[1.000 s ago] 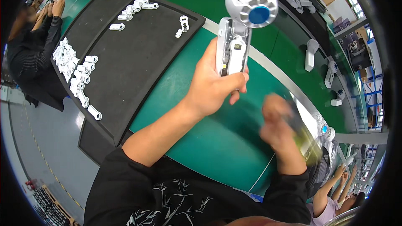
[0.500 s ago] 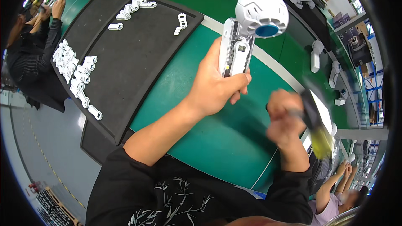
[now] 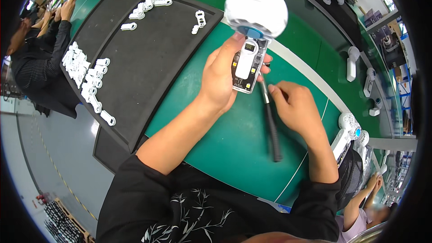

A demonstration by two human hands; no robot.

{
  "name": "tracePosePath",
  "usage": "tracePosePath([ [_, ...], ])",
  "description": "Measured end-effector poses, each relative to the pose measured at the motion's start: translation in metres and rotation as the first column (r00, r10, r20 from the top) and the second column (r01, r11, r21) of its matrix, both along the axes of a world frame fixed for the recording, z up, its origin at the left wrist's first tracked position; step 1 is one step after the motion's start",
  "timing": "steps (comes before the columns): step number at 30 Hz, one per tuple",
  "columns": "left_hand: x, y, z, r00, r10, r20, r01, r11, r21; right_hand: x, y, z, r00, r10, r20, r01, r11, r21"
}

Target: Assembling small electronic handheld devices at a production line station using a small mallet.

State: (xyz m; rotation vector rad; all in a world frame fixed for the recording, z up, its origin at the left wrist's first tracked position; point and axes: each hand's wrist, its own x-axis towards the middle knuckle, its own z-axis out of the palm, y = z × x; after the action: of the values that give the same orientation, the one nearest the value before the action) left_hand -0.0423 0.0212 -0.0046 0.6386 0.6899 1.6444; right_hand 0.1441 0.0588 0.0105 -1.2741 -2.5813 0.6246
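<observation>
Since the earlier frame, the handheld fan [image 3: 255,22] has tipped so its round white head leans over the top of its handle, the left hand [image 3: 219,74] has shifted its thumb up close to that head, and the right hand [image 3: 294,103] has swung inward to just below and right of the fan.

The green worktable [image 3: 225,139] spreads beneath both forearms. On its left lies a broad black tray [image 3: 148,69], with a co-worker's dark sleeve [image 3: 58,49] beyond it. More white fans [image 3: 351,65] stand or lie at the far right.

The fan is held above the table, right of the tray. The left hand grips its clear handle, fingers wrapped behind; a white oblong panel [image 3: 245,65] with a little display sits over the dark circuit board. Below hangs a slim tool [image 3: 272,130] with a black grip and metal shaft, its upper end hidden near the left fingers. The right thumb is at the shaft, but whether that hand grips it I cannot tell.

Small white ring-ended parts [image 3: 75,64] are heaped along the tray's left edge.
</observation>
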Motion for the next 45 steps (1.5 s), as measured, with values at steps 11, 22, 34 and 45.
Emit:
tracePosePath([
  [11,0.027,-0.009,-0.007,0.948,-0.239,-0.212,0.218,0.969,-0.116,-0.016,-0.024,-0.001,0.703,-0.54,-0.462,-0.232,0.44,-0.867],
  [22,0.036,-0.006,-0.017,0.956,-0.06,-0.287,0.012,0.986,-0.169,0.015,0.039,-0.016,0.026,-0.786,-0.618,-0.111,0.612,-0.783],
  [34,0.035,-0.002,-0.027,0.946,-0.013,-0.324,-0.03,0.991,-0.127,-0.007,0.058,-0.006,0.361,-0.627,-0.69,-0.06,0.723,-0.689],
  [45,0.029,0.002,-0.041,0.438,0.459,-0.773,-0.411,0.867,0.281,-0.01,0.354,-0.082,0.911,-0.411,-0.038,0.411,0.895,0.173],
])
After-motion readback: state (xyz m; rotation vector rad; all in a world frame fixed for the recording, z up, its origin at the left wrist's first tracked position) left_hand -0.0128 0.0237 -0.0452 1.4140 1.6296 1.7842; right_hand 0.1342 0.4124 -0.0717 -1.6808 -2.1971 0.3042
